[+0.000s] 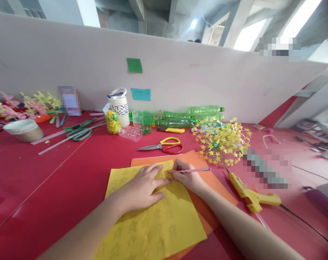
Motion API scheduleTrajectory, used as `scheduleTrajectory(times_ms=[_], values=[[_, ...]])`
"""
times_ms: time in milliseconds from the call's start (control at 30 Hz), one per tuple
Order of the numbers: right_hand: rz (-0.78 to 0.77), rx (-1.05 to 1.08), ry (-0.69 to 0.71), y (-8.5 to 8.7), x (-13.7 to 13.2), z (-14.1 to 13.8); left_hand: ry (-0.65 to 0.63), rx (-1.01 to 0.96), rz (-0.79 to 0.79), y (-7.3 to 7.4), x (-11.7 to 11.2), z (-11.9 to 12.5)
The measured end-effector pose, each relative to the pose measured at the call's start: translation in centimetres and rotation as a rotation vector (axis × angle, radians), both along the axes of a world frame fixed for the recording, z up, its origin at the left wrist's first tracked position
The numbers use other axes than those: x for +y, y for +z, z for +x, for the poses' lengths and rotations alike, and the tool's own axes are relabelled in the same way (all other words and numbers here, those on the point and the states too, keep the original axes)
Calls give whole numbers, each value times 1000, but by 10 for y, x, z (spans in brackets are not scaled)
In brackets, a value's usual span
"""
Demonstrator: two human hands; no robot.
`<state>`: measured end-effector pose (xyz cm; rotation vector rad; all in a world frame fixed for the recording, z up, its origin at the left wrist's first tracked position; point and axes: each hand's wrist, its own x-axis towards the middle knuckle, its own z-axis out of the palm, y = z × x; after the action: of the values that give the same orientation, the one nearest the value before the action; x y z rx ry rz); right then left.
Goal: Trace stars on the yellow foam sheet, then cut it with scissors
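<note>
A yellow sheet of paper (180, 220) covered with rows of pencil-drawn stars lies in front of me, on top of an orange sheet (207, 184). My left hand (143, 187) rests flat on the yellow sheet with its fingers spread. Near the sheet's upper right edge, my right hand (187, 175) grips a pink pencil (196, 169). The pencil's back end points right. Its tip is at the paper by my left fingertips, partly hidden by my fingers.
Beyond the paper lie scissors (164, 145), a yellow cutter (175, 130) and green plastic bottles (177, 122). A bunch of yellow stars (220, 141) stands to the right, above a yellow glue gun (252, 196) with a cord. A white tumbler (120, 110) stands by the partition (180, 76).
</note>
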<state>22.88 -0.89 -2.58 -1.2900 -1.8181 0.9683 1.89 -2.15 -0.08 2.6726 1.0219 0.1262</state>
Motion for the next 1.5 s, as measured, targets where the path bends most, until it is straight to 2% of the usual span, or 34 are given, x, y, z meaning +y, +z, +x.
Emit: scheduleTrajectory(times_ms=[400, 767, 967, 1200, 1500], values=[[43, -75, 1, 3, -3, -4, -2, -10, 4, 0, 0, 0], [75, -146, -156, 3, -2, -3, 8, 5, -14, 1, 0, 0], [65, -132, -179, 5, -3, -3, 1, -6, -11, 1, -1, -1], [61, -101, -156, 4, -2, 0, 6, -13, -14, 1, -1, -1], [73, -107, -50, 3, -5, -2, -4, -7, 3, 1, -1, 0]])
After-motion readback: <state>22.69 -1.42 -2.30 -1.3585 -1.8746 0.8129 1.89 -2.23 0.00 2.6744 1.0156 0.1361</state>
